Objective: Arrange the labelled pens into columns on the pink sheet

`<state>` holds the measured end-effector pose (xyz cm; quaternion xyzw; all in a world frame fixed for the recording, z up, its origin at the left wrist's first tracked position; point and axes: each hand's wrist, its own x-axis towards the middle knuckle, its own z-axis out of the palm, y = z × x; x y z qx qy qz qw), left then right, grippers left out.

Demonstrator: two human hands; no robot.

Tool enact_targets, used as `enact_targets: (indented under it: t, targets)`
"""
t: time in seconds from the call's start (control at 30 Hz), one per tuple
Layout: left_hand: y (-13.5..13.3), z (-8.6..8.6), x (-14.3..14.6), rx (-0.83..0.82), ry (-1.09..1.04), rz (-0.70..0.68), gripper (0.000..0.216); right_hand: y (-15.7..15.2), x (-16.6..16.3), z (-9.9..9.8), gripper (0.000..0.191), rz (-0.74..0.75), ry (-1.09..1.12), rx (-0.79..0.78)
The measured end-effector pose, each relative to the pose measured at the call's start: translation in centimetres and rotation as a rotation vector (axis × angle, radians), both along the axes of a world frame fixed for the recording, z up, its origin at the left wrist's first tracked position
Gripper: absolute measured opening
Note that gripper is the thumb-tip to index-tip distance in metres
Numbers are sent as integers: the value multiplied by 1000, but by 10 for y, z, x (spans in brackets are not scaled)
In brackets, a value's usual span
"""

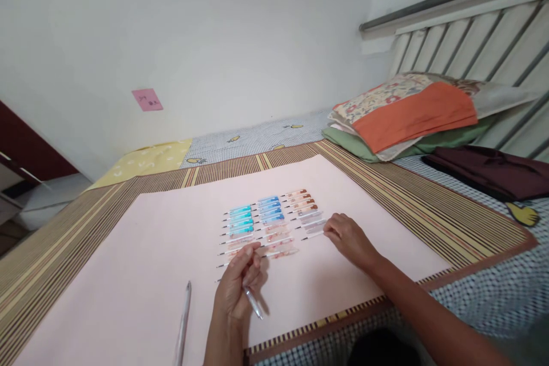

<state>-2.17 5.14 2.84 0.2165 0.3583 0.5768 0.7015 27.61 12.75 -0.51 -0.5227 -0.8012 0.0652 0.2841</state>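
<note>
On a pink sheet (128,274) spread over a striped mat (429,206), small pens (270,223) lie in three side-by-side columns: blue-capped ones at left and middle top, brown-capped ones at right top, paler ones lower down. Left hand (238,286) sits just below the left column, fingers curled shut around a thin pen (253,303) whose tip sticks out toward the wrist. Right hand (349,237) rests at the right column's lower end, fingertips pinched on the end of a pale pen (314,234) lying on the sheet. Loose silver pen (183,323) lies on the sheet left of the left hand, apart from it. Behind, folded cloths (407,114) are stacked near a slatted headboard (472,34), dark cloth (493,171) beside them; pink note (147,99) on the wall.
</note>
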Motion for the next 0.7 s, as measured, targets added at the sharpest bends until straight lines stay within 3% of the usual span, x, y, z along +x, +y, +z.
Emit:
enact_targets:
  t: [0.7]
  targets:
    - [1, -4, -3, 31, -48, -2, 30, 3, -9, -2, 17, -8, -65, 44]
